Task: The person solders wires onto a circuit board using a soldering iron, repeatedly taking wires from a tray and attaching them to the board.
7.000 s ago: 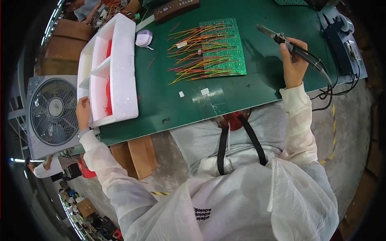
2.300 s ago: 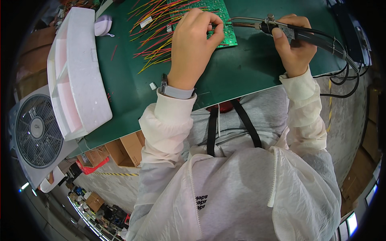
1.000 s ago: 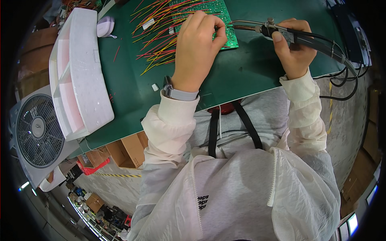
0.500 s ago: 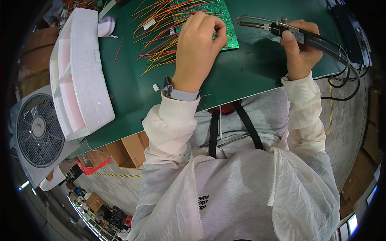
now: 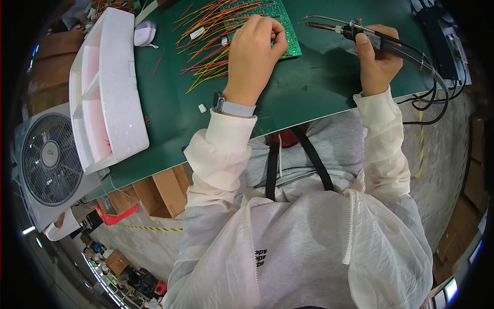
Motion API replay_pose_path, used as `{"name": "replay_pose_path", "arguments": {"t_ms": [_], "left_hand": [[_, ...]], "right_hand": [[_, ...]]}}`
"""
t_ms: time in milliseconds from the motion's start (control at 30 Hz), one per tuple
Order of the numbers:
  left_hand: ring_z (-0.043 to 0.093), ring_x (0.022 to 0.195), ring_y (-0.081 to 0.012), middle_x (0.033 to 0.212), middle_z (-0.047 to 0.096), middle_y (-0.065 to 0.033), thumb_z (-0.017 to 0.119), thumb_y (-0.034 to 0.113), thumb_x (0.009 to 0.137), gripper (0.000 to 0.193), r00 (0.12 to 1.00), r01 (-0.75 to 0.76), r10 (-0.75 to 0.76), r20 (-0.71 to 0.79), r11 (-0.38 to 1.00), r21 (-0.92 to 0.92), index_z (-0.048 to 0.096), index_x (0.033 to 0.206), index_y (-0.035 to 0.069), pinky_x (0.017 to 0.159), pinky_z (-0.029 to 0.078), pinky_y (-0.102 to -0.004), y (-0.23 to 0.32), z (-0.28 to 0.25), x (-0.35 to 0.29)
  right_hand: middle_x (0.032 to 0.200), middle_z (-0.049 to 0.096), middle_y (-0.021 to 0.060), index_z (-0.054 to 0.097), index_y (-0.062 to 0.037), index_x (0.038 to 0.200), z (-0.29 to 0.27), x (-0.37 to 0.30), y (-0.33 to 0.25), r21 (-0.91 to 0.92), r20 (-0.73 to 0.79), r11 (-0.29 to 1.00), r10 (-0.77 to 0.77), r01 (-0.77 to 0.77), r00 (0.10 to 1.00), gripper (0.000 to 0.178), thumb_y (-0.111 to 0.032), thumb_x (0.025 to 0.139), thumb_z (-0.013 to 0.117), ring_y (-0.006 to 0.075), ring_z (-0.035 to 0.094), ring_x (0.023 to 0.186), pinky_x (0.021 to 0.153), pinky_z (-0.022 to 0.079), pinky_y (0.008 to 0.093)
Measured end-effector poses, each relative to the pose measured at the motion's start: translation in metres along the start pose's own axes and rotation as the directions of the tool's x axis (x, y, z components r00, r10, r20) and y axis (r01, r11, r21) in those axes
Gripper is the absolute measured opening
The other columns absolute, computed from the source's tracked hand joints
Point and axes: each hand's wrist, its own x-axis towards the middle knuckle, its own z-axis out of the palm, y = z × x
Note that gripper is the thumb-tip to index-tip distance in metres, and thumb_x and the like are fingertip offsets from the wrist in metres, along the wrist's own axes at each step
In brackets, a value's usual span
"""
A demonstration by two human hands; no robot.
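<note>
My left hand [image 5: 253,59] is over a green circuit board [image 5: 289,36]. Its thumb and forefinger are pinched together at the board, and what lies between them is too small to make out. Many red and yellow wires [image 5: 198,51] fan out leftward from the board, partly covered by this hand. In my right hand [image 5: 380,62] is a soldering iron [image 5: 365,37] with a thin curved metal feed tube along its top. The iron's tip points left and stays just off the board's right edge, apart from it.
A white foam tray [image 5: 116,87] with compartments stands on the green tabletop [image 5: 175,118] at left, near a lilac case [image 5: 145,33]. A small white block [image 5: 202,108] lies near my left wrist. Black cables [image 5: 437,110] hang at right below a dark box [image 5: 442,46]. A fan [image 5: 50,154] stands at far left.
The whole view has shifted slightly. The iron's tip is a little farther from the board's right edge. My left hand keeps its pinch at the board.
</note>
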Motion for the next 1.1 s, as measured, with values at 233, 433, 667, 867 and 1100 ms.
{"name": "replay_pose_path", "arguments": {"t_ms": [233, 433, 667, 867, 1100], "left_hand": [[0.054, 0.073, -0.0201, 0.08, 0.055, -0.0057, 0.065, 0.011, 0.071, 0.017, 0.99, -0.14, 0.14, 0.013, 0.978, 0.157, 0.058, 0.085, 0.005, 0.067, 0.044, -0.0313, -0.003, -0.013, 0.0], [0.054, 0.088, -0.0201, 0.096, 0.058, -0.0074, 0.065, 0.016, 0.076, 0.028, 0.991, 0.0, 0.031, -0.128, 0.972, 0.236, 0.058, 0.101, 0.007, 0.079, 0.041, -0.0309, 0.039, -0.105, 0.006], [0.058, 0.076, -0.0134, 0.09, 0.063, -0.0068, 0.058, 0.017, 0.082, 0.021, 0.795, 0.457, -0.19, -0.576, 0.812, 0.363, 0.06, 0.099, 0.004, 0.07, 0.046, -0.0254, -0.088, -0.335, -0.035], [0.059, 0.073, -0.0184, 0.082, 0.064, -0.0117, 0.058, 0.018, 0.078, 0.025, 0.757, 0.618, -0.613, -0.226, 0.56, 0.552, 0.061, 0.092, -0.002, 0.069, 0.045, -0.0269, -0.254, -0.411, -0.132], [0.057, 0.073, -0.0164, 0.083, 0.064, -0.0136, 0.058, 0.015, 0.076, 0.028, 0.641, 0.665, -0.768, -0.002, 0.554, 0.5, 0.06, 0.095, -0.005, 0.067, 0.044, -0.0277, -0.274, -0.423, -0.135]], "right_hand": [[0.074, 0.056, 0.0035, 0.053, 0.0008, 0.089, 0.006, 0.0, 0.0, 0.034, -0.029, 0.999, 0.038, -0.037, 0.999, 0.022, -0.011, 0.076, 0.066, 0.0081, 0.051, 0.062, 0.059, 0.043, 0.0201], [0.076, 0.056, 0.0029, 0.053, 0.001, 0.088, 0.0, 0.001, 0.002, 0.01, -0.076, 0.998, 0.064, -0.063, 0.995, 0.023, -0.011, 0.074, 0.068, 0.0075, 0.051, 0.068, 0.065, 0.043, 0.0203], [0.075, 0.056, 0.0033, 0.053, 0.0004, 0.088, 0.005, 0.002, -0.008, 0.062, -0.056, 0.991, 0.122, -0.118, 0.991, 0.023, -0.012, 0.075, 0.068, 0.0083, 0.052, 0.067, 0.063, 0.043, 0.0202], [0.078, 0.056, 0.0032, 0.054, 0.0002, 0.087, 0.001, 0.001, 0.004, 0.01, -0.054, 0.997, 0.078, -0.077, 0.995, 0.021, -0.01, 0.075, 0.068, 0.0083, 0.052, 0.071, 0.067, 0.043, 0.0209], [0.08, 0.056, 0.0029, 0.054, 0.0, 0.087, 0.001, 0.002, -0.001, -0.012, -0.077, 0.995, 0.094, -0.096, 0.993, 0.02, -0.01, 0.075, 0.067, 0.0084, 0.052, 0.072, 0.069, 0.043, 0.0212]]}}
